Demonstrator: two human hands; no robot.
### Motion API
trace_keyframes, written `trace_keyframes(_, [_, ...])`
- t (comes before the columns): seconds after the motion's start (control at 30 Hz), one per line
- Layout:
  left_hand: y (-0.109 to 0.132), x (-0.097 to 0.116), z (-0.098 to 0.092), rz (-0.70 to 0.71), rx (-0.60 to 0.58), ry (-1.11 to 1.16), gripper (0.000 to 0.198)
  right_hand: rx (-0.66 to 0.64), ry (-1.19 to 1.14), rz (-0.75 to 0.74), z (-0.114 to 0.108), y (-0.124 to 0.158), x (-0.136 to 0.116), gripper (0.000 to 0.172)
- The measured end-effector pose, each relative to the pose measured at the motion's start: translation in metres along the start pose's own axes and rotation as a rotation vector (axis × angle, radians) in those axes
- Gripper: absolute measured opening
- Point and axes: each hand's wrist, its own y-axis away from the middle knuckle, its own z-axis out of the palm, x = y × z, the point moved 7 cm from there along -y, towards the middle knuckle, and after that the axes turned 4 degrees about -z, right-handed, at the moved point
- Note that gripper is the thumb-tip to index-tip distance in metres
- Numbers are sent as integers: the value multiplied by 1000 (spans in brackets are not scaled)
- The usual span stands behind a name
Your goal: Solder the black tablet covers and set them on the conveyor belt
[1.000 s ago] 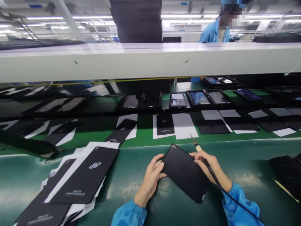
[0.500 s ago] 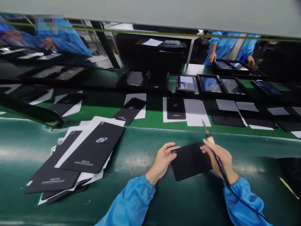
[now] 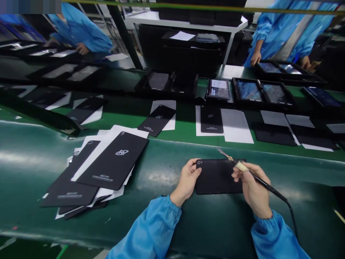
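Note:
A black tablet back cover [image 3: 215,176] lies flat on the dark green bench [image 3: 161,172] in front of me. My left hand [image 3: 187,181] grips its left edge, thumb near the camera hole. My right hand [image 3: 252,189] is closed like a pen grip on a corded tool [image 3: 237,163] with a yellowish collar. The tool's thin metal tip points left over the cover's top edge.
A loose pile of black covers and white sheets [image 3: 99,169] lies to my left. More covers and sheets [image 3: 212,120] ride the bright green belt beyond. Trays of tablets [image 3: 262,91] sit farther back. People in blue coats [image 3: 283,32] stand across the line.
The cover went from tilted in both hands to flat on the bench. My right hand swung the tool's tip from pointing up and away to pointing left over the cover. My view dropped.

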Motion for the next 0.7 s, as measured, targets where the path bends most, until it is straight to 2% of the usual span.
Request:
trace_keyframes(0.07, [1, 0, 1, 12, 10, -15, 38, 5, 20, -9, -3, 4, 3, 14])
trace_keyframes(0.13, [2, -1, 1, 7, 9, -20, 38, -48, 119, -37, -4, 8, 1, 15])
trace_keyframes(0.27, [3, 0, 1, 8, 22, -16, 40, -307, 410, -181, 9, 13, -16, 15])
trace_keyframes(0.4, [4, 1, 2, 6, 35, -26, 40, -504, 463, -276, 27, 13, -28, 16])
trace_keyframes(0.5, [4, 1, 2, 1, 38, -30, 39, -565, 468, -267, 34, 12, -27, 20])
trace_keyframes(0.7, [4, 0, 2, 7, 33, -42, 35, -605, 461, -254, 38, 12, -21, 24])
